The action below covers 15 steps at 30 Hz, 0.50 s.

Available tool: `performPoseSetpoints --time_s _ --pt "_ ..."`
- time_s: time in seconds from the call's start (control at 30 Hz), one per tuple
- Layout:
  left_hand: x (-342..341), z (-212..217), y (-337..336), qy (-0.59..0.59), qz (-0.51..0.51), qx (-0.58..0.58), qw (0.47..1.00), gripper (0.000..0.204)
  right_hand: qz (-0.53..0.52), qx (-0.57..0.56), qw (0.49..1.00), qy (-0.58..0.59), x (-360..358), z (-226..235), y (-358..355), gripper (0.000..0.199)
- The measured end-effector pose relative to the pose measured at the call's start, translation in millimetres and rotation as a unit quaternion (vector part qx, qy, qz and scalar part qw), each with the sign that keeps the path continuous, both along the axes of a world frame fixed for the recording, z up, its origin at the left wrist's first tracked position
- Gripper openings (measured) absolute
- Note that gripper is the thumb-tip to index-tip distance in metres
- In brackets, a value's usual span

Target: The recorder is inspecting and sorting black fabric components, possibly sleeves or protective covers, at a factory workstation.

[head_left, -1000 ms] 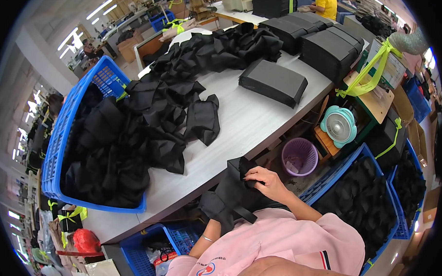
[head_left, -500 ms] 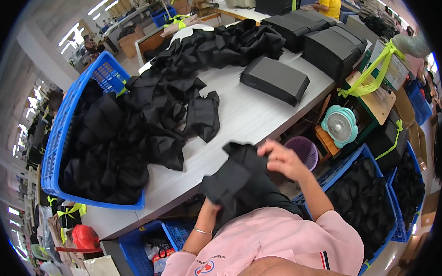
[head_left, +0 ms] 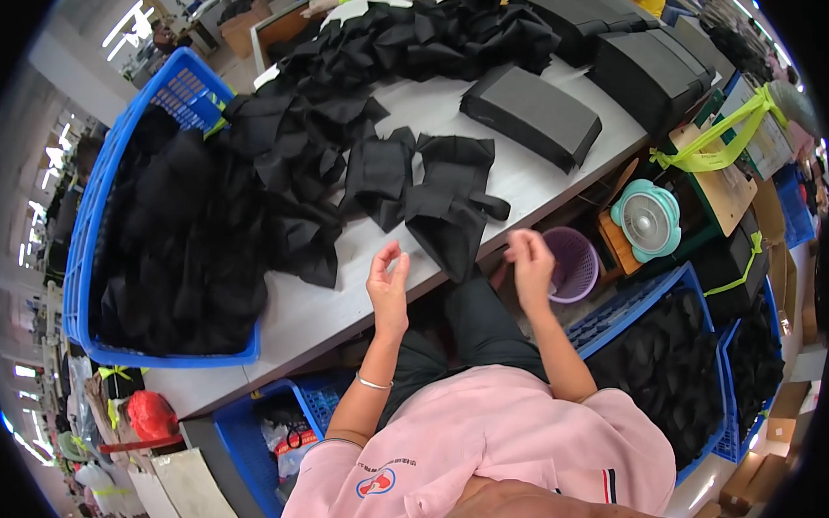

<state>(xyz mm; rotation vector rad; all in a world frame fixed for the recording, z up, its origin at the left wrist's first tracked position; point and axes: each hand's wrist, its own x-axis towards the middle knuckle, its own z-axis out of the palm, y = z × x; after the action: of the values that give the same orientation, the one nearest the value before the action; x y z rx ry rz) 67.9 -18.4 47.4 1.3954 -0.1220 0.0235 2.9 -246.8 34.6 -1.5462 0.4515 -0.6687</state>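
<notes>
At the front edge of the table, a black cloth piece lies with its lower corner over the rim, just beside a second cloth piece. Near that corner, the left hand is empty, its grip apart; the right hand is blurred, so whether its grip is together I cannot tell.

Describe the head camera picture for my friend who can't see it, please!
A person's empty left hand and right hand hover before a black fabric piece lying at the edge of a pale table. More black fabric fills a blue basket on the left, and neat dark stacks sit toward the right.
</notes>
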Motion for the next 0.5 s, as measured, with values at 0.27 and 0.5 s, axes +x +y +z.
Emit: performPoseSetpoints --time_s 0.27,0.5 --pt "72 0 -38 0.179 -0.180 -0.199 0.946 0.050 0.212 0.247 0.945 0.023 45 8 7 0.040" --pt "75 -1 -43 0.267 -0.311 -0.353 0.841 0.039 0.283 0.412 0.866 0.013 42 10 -14 0.032"
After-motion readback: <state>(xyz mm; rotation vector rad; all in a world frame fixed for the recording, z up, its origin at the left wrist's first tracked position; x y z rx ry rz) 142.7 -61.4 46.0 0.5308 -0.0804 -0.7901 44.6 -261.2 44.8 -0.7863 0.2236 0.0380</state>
